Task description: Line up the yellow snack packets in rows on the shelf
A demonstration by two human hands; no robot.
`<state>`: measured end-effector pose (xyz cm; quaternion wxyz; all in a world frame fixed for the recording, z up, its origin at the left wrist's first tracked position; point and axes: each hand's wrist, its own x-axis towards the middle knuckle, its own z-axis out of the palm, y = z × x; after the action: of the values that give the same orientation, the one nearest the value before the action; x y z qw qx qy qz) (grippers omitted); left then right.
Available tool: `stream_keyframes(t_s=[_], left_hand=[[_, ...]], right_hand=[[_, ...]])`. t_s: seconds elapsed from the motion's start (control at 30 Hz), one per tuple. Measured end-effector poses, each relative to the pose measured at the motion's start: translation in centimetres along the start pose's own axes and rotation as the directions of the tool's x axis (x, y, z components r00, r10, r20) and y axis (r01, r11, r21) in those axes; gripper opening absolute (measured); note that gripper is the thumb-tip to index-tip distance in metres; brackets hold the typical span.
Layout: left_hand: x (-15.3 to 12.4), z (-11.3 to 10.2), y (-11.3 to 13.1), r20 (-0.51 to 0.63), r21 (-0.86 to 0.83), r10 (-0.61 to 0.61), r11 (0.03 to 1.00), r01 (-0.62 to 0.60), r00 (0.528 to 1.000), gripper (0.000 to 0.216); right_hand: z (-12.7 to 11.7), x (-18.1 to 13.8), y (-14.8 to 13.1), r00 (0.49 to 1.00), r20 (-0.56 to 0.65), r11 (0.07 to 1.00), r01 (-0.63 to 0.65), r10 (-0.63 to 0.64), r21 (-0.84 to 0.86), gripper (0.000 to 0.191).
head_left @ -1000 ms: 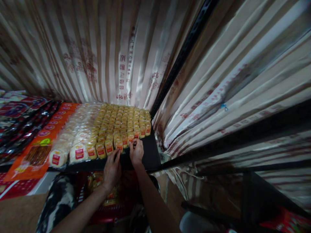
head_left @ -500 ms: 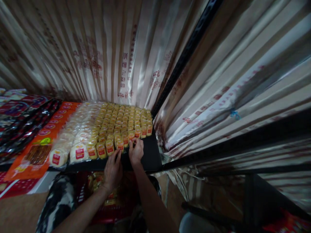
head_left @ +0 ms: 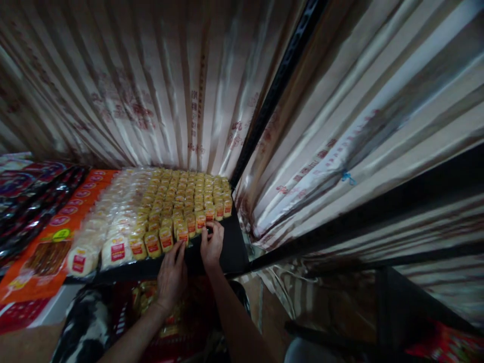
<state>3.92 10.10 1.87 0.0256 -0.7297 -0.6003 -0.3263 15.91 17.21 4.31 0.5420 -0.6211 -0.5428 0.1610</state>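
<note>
Rows of small yellow wrapped cakes [head_left: 162,198] with red labels stand packed together on a black shelf [head_left: 230,247]. My left hand [head_left: 172,275] reaches up from below, fingers stretched out, its fingertips touching the lower front of one yellow packet [head_left: 182,233] in the front row. To its right, my right hand [head_left: 212,247] has thumb and forefinger bent and apart, with dark shelf showing between them. Its fingertips are at the base of another front packet [head_left: 200,220]; whether they press on it is hard to see. Neither hand visibly holds anything.
White round wrapped cakes [head_left: 115,249] fill rows to the left, beside an orange snack packet [head_left: 49,247] and dark packages [head_left: 38,201]. A pale printed curtain [head_left: 166,101] hangs behind a black metal post [head_left: 272,91]. Under the shelf sits a red basket [head_left: 189,338] with yellow packets.
The view has shifted slightly, so the shelf appears lower and further left. My right fingertips show a wider gap between them; my left hand stays by the same front packets.
</note>
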Motion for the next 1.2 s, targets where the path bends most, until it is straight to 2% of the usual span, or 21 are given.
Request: stream_keyframes(t_s=[0.1, 0.2, 0.53, 0.67, 0.8, 0.87, 0.93, 1.0, 1.07, 1.13, 1.17, 1.2], left_hand=[[0.0, 0.1, -0.1, -0.009, 0.006, 0.005, 1.000, -0.004, 1.000, 0.057], [0.0, 0.1, -0.1, -0.009, 0.003, 0.028, 1.000, -0.028, 1.000, 0.058], [0.1, -0.2, 0.2, 0.013, -0.050, 0.007, 0.999, -0.006, 1.000, 0.055], [0.2, 0.0, -0.1, -0.009, -0.036, 0.012, 0.999, -0.013, 1.000, 0.045], [-0.7, -0.3, -0.4, -0.044, -0.089, 0.065, 0.994, -0.068, 0.997, 0.036], [-2.4, -0.8, -0.5, -0.029, -0.156, 0.093, 0.983, -0.096, 0.995, 0.034], [-4.9, -1.3, -0.4, 0.043, -0.236, 0.123, 0.966, -0.109, 0.991, 0.034], [-7.5, -1.7, -0.4, 0.222, -0.335, 0.146, 0.940, -0.065, 0.964, 0.032], [-9.5, -2.0, -0.5, 0.425, -0.352, 0.108, 0.935, 0.054, 0.899, 0.034], [-10.4, -2.3, -0.9, 0.621, -0.228, -0.035, 0.948, 0.223, 0.783, 0.041], [-10.5, -2.4, -1.1, 0.695, -0.134, -0.125, 0.945, 0.298, 0.708, 0.046], [-10.4, -2.5, -1.5, 0.759, -0.035, -0.210, 0.932, 0.361, 0.617, 0.050]], right_hand=[[-0.3, 0.3, 0.5, 0.994, -0.010, 0.992, 0.104, -0.105, -0.071, 0.033], [-0.3, 0.6, 1.1, 0.986, 0.030, 0.976, 0.166, -0.164, -0.139, 0.039], [0.0, 0.8, 1.5, 0.990, 0.061, 0.982, 0.134, -0.127, -0.136, 0.045], [-0.8, 0.6, 0.9, 0.993, 0.003, 0.988, 0.118, -0.119, -0.099, 0.040], [-2.6, -1.2, -0.8, 0.997, -0.048, 0.997, 0.068, -0.067, 0.024, 0.029], [-3.7, -3.2, -1.5, 1.000, -0.010, 0.993, 0.011, -0.010, 0.120, 0.025], [-4.5, -5.9, -1.9, 0.998, 0.053, 0.983, -0.053, 0.044, 0.177, 0.025], [-4.8, -8.8, -1.7, 0.987, 0.128, 0.985, -0.110, 0.093, 0.132, 0.023], [-4.7, -11.5, -1.1, 0.963, 0.254, 0.993, -0.107, 0.092, 0.045, 0.022], [-4.1, -13.5, -0.4, 0.906, 0.402, 0.991, -0.101, 0.130, -0.093, 0.023], [-3.6, -14.2, 0.0, 0.852, 0.497, 0.980, -0.086, 0.165, -0.178, 0.024], [-3.1, -14.8, 0.3, 0.776, 0.596, 0.964, -0.057, 0.208, -0.261, 0.026]])
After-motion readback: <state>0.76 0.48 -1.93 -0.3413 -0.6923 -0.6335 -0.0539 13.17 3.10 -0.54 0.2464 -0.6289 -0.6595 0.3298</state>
